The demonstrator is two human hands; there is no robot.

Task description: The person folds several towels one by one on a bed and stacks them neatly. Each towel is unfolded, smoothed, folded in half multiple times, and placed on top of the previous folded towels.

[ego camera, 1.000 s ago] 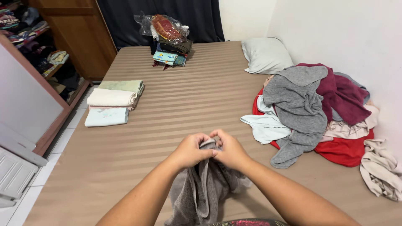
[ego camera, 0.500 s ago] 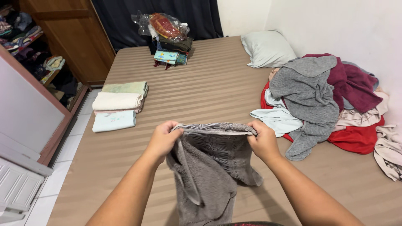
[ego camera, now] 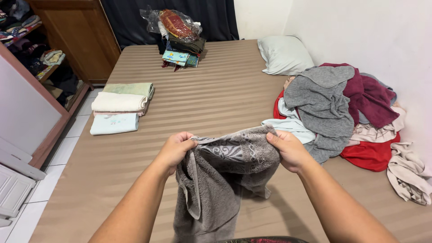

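The left hand (ego camera: 176, 148) and the right hand (ego camera: 288, 147) are apart, each one pinching an upper corner of the grey towel (ego camera: 220, 180). The towel hangs between them above the bed (ego camera: 202, 103), its lower part bunched and folded over itself. It looks soft, thick and limp, not slippery and rather light; I judge the patterned border near the corners is the best place to grip.

Clear plastic package (ego camera: 177, 24) (bed's far end)
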